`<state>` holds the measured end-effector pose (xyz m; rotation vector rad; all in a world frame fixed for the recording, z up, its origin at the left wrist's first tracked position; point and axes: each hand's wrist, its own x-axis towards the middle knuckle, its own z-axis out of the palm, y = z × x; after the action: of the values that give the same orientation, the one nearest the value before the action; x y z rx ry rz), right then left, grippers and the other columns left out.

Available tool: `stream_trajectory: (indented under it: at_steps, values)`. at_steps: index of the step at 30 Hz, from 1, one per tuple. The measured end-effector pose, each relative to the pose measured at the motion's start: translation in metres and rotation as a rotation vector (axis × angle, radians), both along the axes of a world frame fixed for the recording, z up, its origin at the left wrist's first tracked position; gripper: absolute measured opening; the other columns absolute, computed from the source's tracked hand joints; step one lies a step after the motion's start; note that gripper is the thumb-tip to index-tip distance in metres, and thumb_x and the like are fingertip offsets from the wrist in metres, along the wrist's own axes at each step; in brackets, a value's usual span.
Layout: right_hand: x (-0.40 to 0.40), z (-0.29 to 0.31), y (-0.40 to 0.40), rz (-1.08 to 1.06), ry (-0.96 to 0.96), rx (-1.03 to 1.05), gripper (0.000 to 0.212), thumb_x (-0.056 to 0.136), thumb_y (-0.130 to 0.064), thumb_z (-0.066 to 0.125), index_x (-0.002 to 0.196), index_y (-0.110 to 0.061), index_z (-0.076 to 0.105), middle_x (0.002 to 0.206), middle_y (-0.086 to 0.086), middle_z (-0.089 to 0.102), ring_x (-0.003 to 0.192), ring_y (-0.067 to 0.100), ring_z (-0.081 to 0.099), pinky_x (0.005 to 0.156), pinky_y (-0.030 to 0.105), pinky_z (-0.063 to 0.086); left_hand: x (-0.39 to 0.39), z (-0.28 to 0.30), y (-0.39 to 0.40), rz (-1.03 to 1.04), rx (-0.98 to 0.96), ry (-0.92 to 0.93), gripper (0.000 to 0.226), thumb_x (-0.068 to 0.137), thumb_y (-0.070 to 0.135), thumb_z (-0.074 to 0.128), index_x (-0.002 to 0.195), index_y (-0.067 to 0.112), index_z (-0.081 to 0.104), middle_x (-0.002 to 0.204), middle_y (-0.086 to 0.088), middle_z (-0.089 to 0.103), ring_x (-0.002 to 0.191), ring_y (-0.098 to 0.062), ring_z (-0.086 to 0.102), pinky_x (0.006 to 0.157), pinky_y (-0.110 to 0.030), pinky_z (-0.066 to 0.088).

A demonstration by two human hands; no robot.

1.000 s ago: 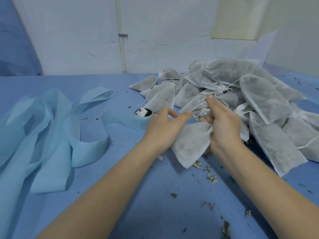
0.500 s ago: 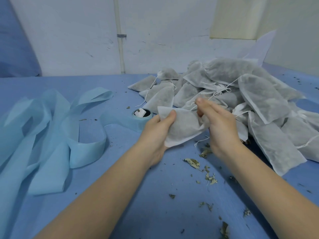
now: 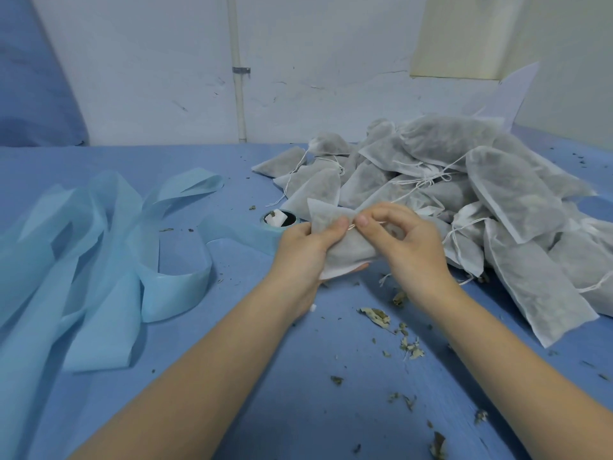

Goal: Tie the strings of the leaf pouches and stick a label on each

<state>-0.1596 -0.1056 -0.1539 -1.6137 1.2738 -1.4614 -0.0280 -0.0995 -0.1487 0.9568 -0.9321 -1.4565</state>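
Both hands are up front, working one pouch (image 3: 348, 250) just above the table (image 3: 232, 376). The left hand (image 3: 305, 250) grips the pouch from the left side, thumb pressed on top, fingers wrapped underneath. The right hand (image 3: 408, 240) comes in from the right, fingers curled, thumb and forefinger pinching right at the pouch's top edge where a thin string (image 3: 374, 223) shows; thumb tips almost meet there. The pouch lies tilted, one corner poking up past the left thumb, another sticking out below. Behind and to the right sits the pile (image 3: 464, 194) of filled pouches, strings trailing loose. Left of the hands, a roll (image 3: 280, 220) with its pale blue tape (image 3: 99, 244) spilling in loops over the table. Dry leaf bits (image 3: 376, 317) are scattered near the forearms.
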Motion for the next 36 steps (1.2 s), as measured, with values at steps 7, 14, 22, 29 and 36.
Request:
stream_trajectory:
  at_steps: [7,14,22,29,36]
  values:
    - [0.006,0.002,-0.007,0.01,-0.053,0.064,0.014,0.091,-0.024,0.063,0.096,-0.014,0.071,0.096,0.0,0.07,0.091,0.012,0.064,0.082,0.022,0.049,0.007,0.002,-0.004,0.115,-0.039,-0.122,0.024,0.091,0.009,0.058,0.101,-0.012,0.063,0.1,-0.028,0.068,0.089,-0.038,0.068,0.074,-0.044,0.058]
    - [0.016,0.001,-0.033,0.078,-0.133,0.231,0.027,0.102,-0.011,0.041,0.117,-0.002,0.062,0.087,0.002,0.065,0.066,0.008,0.064,0.075,0.022,0.056,0.037,0.018,-0.021,0.435,-0.016,-0.141,0.025,0.09,0.018,0.057,0.101,-0.003,0.064,0.105,-0.018,0.068,0.096,-0.036,0.065,0.089,-0.05,0.052]
    - [0.052,-0.01,-0.06,0.196,0.584,0.142,0.053,0.077,-0.028,0.079,0.127,-0.023,0.061,0.114,-0.006,0.065,0.07,-0.004,0.053,0.073,0.016,0.041,0.067,0.024,-0.031,0.624,0.029,-0.172,0.031,0.088,0.025,0.055,0.105,0.002,0.063,0.102,-0.013,0.068,0.096,-0.032,0.064,0.091,-0.045,0.05]
    - [0.071,-0.007,-0.068,0.415,0.484,-0.009,0.039,0.072,-0.016,0.082,0.108,-0.015,0.067,0.089,-0.016,0.064,0.064,-0.01,0.053,0.057,0.007,0.037,0.07,0.023,-0.036,0.633,0.043,-0.216,0.035,0.089,0.029,0.055,0.112,0.004,0.06,0.11,-0.012,0.066,0.102,-0.03,0.062,0.095,-0.044,0.048]
    - [0.07,-0.019,-0.07,0.114,0.649,0.093,0.05,0.061,-0.045,0.072,0.1,-0.026,0.047,0.099,-0.008,0.055,0.085,0.012,0.055,0.07,0.031,0.046,0.072,0.024,-0.04,0.591,0.028,-0.261,0.034,0.087,0.03,0.056,0.11,0.005,0.058,0.108,-0.012,0.065,0.103,-0.032,0.061,0.091,-0.047,0.05]
